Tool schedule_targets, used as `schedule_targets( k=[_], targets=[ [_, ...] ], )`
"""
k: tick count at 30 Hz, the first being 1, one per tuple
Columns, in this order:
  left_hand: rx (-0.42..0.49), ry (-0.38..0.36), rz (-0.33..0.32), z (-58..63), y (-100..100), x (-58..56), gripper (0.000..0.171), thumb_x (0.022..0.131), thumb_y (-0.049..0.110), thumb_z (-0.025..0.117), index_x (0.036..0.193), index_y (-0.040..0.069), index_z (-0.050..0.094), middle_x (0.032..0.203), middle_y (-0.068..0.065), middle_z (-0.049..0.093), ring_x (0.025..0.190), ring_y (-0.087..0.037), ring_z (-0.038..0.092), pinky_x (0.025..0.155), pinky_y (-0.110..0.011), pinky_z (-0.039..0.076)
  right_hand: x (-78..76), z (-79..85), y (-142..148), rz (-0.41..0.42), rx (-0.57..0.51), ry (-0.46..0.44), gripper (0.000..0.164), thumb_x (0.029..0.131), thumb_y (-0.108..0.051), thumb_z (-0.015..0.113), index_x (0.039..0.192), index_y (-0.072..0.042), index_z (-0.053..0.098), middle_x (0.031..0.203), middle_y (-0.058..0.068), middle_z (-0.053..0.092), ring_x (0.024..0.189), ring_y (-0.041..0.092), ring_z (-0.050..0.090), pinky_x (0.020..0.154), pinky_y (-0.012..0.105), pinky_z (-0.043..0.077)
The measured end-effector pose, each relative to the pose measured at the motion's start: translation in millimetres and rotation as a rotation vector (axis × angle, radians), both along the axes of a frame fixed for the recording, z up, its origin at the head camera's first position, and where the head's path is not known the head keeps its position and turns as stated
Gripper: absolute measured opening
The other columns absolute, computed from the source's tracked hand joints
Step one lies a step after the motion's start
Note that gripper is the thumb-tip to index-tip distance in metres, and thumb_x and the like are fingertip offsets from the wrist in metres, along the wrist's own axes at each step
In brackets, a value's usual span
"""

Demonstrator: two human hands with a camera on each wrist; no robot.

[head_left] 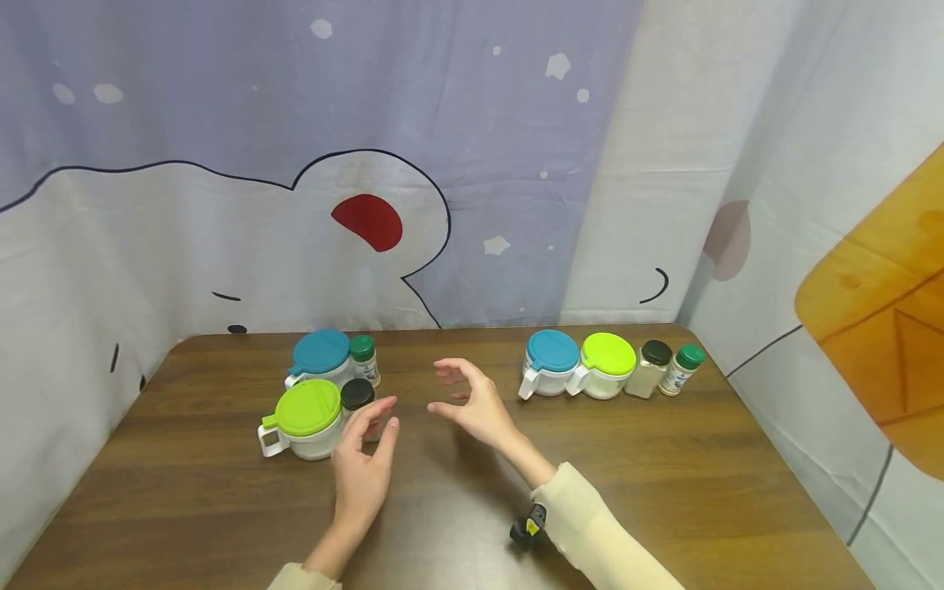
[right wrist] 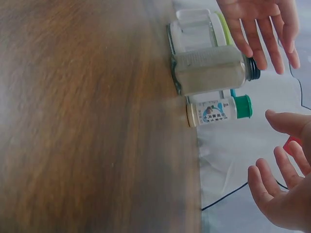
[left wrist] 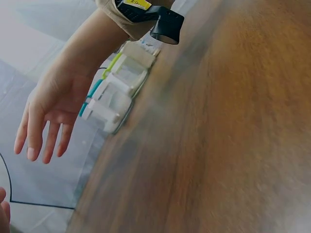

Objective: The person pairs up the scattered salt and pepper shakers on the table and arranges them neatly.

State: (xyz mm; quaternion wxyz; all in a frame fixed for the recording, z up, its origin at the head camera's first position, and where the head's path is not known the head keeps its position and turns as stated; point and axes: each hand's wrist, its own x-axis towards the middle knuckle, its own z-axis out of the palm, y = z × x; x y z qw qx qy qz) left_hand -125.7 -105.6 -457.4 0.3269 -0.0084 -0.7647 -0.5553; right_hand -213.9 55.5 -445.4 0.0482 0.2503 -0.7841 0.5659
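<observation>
1. While your left hand (head_left: 360, 475) and right hand (head_left: 479, 410) face each other, both are bare, with thumbs apart from fingers, holding nothing.
2. The jar (head_left: 357, 393) with the black lid is nearest your left hand, partly behind its fingers. You cannot tell if they touch it.
3. It stands beside the lime pot (head_left: 308, 407). Behind are the blue pot (head_left: 321, 351) and the shaker (head_left: 365, 360).
4. If you reach in, go slowly; a wide sweep could knock that tight bunch.
5. Best hold a pot by its handle and the jar by its body, since a lid might be loose.
6. On your right, a row runs left to right: second blue pot (head_left: 553, 352), second lime pot (head_left: 608, 356), second jar (head_left: 649, 369), second shaker (head_left: 681, 369).
7. All eight stand upright, lids on.
8. Your right wrist view shows pale stuff inside the left jar. The pots look see-through, but you cannot tell what they hold.
9. Treat them as full, and tip nothing.
</observation>
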Motion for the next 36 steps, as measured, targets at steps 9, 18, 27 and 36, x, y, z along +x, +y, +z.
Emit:
schedule_targets(
  k=[9,18,27,36],
  targets=[
    [0.029,-0.001,-0.034,2.9,12,-14.2,0.024,0.088,0.002,0.066,0.111,0.007,0.069,0.110,-0.007,0.069,0.102,-0.016,0.063,0.086,-0.017,0.051,-0.1,6.2,8,-0.027,-0.005,-0.018,0.056,0.073,0.003,0.079,0.124,-0.001,0.056,0.116,0.020,0.064,0.107,0.036,0.060,0.086,0.054,0.053],
    [0.048,-0.029,-0.067,5.7,20,-26.1,0.024,0.089,0.003,0.066,0.112,0.006,0.068,0.112,-0.008,0.069,0.104,-0.022,0.064,0.086,-0.040,0.054,15.6,37.9,18,-0.043,-0.011,-0.009,0.051,0.075,0.005,0.076,0.122,0.006,0.055,0.114,0.023,0.063,0.107,0.038,0.059,0.084,0.057,0.052],
    [0.098,-0.066,-0.083,4.2,31,-37.8,0.024,0.089,0.004,0.065,0.112,0.006,0.068,0.111,-0.009,0.069,0.104,-0.022,0.065,0.088,-0.041,0.055,15.3,34.5,28,-0.064,0.001,0.025,0.050,0.075,0.006,0.076,0.121,0.005,0.056,0.115,0.024,0.063,0.110,0.044,0.058,0.084,0.059,0.052],
    [0.121,-0.152,-0.164,19.3,48,-38.7,0.025,0.089,0.002,0.064,0.114,0.001,0.066,0.115,-0.016,0.067,0.107,-0.033,0.064,0.091,-0.046,0.053,11.9,35.1,43,-0.119,0.019,0.066,0.045,0.076,0.006,0.075,0.118,0.006,0.059,0.113,0.022,0.064,0.108,0.042,0.059,0.084,0.055,0.053]
  ],
)
